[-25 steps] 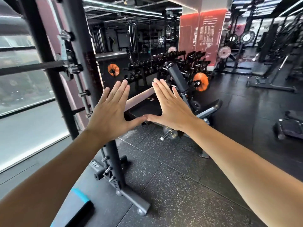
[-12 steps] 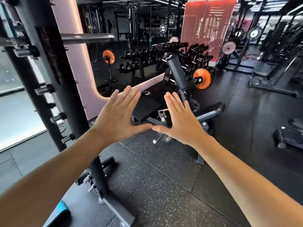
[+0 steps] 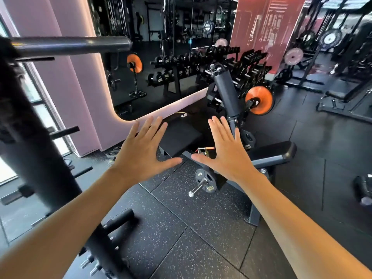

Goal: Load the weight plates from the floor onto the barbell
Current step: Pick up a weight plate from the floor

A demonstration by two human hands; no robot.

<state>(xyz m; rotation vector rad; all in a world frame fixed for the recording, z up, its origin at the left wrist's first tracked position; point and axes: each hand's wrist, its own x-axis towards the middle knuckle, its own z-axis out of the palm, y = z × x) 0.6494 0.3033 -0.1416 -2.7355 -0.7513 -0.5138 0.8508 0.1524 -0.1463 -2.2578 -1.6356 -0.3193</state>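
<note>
- While the barbell sleeve [image 3: 70, 45] juts bare at upper left, no plate is loaded yet
- Small 5 kg plate [image 3: 205, 181] sits low on a bench peg
- Left hand [image 3: 141, 154] and right hand [image 3: 227, 156] spread flat, empty, thumbs nearly meeting

Under your arms the floor [image 3: 181, 244] is black rubber flecked with pale specks; the barbell [image 3: 70, 45] at far left is plain dark grey; the rack upright [image 3: 40, 168] beside it is matte black; the wall panel [image 3: 76, 77] behind reads pale lilac with a warm glowing edge; the small plate [image 3: 205, 181] near the bench is black with pale lettering; the disc [image 3: 259, 100] further right is bright orange; the far pillar [image 3: 265, 29] is red.
</note>
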